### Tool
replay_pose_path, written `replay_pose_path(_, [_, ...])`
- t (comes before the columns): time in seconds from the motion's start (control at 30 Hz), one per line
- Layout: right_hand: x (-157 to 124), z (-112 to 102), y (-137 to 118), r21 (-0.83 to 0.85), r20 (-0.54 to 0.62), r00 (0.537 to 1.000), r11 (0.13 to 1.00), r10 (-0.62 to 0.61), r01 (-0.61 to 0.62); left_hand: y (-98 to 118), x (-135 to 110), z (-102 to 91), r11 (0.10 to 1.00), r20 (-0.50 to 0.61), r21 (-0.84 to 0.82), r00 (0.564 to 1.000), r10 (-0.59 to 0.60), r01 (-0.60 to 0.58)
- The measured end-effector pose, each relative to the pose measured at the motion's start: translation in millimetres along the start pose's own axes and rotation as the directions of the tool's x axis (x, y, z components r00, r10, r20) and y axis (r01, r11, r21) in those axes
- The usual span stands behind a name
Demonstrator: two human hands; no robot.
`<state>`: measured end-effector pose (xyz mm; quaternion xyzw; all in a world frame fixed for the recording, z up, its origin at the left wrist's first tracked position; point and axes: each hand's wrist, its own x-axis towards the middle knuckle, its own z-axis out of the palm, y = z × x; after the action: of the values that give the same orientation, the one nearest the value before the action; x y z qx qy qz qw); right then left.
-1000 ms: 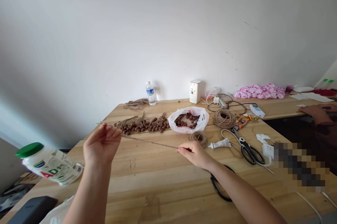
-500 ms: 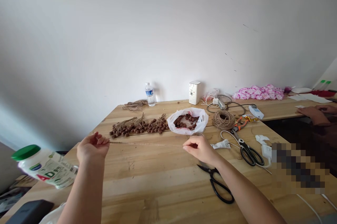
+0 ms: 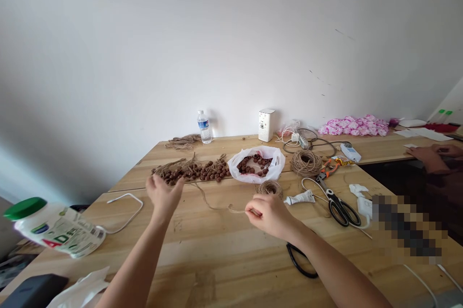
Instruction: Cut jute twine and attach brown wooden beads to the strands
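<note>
In the head view my right hand [image 3: 269, 214] pinches a length of jute twine [image 3: 206, 202] above the tabletop. The slack twine curves left and up toward the row of strung brown beads [image 3: 211, 172]. My left hand [image 3: 164, 195], thumb and fingers apart, is at the left end of that row, partly covering some beads; nothing shows in its grasp. Just beyond my right hand lies a small coil of twine [image 3: 270, 188]. Black-handled scissors [image 3: 300, 262] lie under my right forearm, which hides their blades.
Behind are a white bag of beads [image 3: 235, 165], a larger twine coil [image 3: 306, 162], a water bottle [image 3: 204, 128] and a white box [image 3: 266, 125]. Scissors [image 3: 340, 209], pliers [image 3: 331, 169] and cables lie right. A green-capped bottle [image 3: 58, 231] stands left. Another person's hands [image 3: 427, 156] rest far right.
My left hand has moved right toward the beads and its fingers have opened, letting go of the twine. The twine, stretched taut before, now hangs slack from my right hand.
</note>
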<state>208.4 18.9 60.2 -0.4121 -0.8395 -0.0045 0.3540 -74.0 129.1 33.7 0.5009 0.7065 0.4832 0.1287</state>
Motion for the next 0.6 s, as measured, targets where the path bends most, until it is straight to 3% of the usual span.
replay_pose_path(0.03, [0, 1, -1, -0.014, 0.010, 1.000, 1.000, -0.013, 0.013, 11, -14, -1.7, 0.993, 0.088, -0.070, 0.991, 0.098, -0.092])
replay_pose_path(0.1, [-1, 1, -2, -0.022, 0.036, 0.999, 0.999, -0.030, 0.031, 35, -43, -6.7, 0.924, 0.244, -0.323, 0.926, 0.288, -0.202])
replay_pose_path(0.17, [-2, 0, -3, -0.017, 0.066, 0.997, 0.999, -0.035, 0.036, 53, -68, -13.1, 0.831, 0.294, -0.510, 0.862, 0.412, -0.223])
replay_pose_path(0.23, [-2, -2, -3, -0.010, 0.095, 0.995, 0.999, -0.038, 0.039, 62, -81, -20.7, 0.804, 0.335, -0.568, 0.843, 0.421, -0.175])
replay_pose_path(0.3, [-2, -4, -2, -0.003, 0.118, 0.992, 0.999, -0.043, 0.044, 62, -81, -28.9, 0.805, 0.401, -0.592, 0.853, 0.335, -0.039])
replay_pose_path(0.33, [-2, -4, -2, 0.001, 0.123, 0.991, 0.999, -0.047, 0.048, 60, -77, -32.9, 0.775, 0.357, -0.632, 0.888, 0.289, 0.001])
replay_pose_path(0.4, [-2, -4, -2, 0.012, 0.124, 0.991, 0.998, -0.057, 0.056, 56, -70, -39.7, 0.692, 0.216, -0.722, 0.945, 0.246, -0.016])
replay_pose_path(0.47, [-2, -3, -3, 0.032, 0.121, 0.990, 0.997, -0.078, 0.074, 56, -70, -43.4, 0.660, 0.179, -0.749, 0.942, 0.283, -0.056])
replay_pose_path(0.5, [-2, -2, -4, 0.044, 0.123, 0.988, 0.995, -0.091, 0.086, 59, -74, -43.4, 0.682, 0.240, -0.729, 0.912, 0.331, -0.056])
replay_pose_path(0.53, [-2, -1, -5, 0.054, 0.124, 0.987, 0.994, -0.106, 0.100, 62, -81, -42.0, 0.737, 0.355, -0.675, 0.854, 0.380, -0.047])
replay_pose_path(0.6, [-2, 0, -7, 0.058, 0.122, 0.983, 0.990, -0.134, 0.128, 71, -100, -34.8, 0.796, 0.570, -0.602, 0.665, 0.482, -0.061])
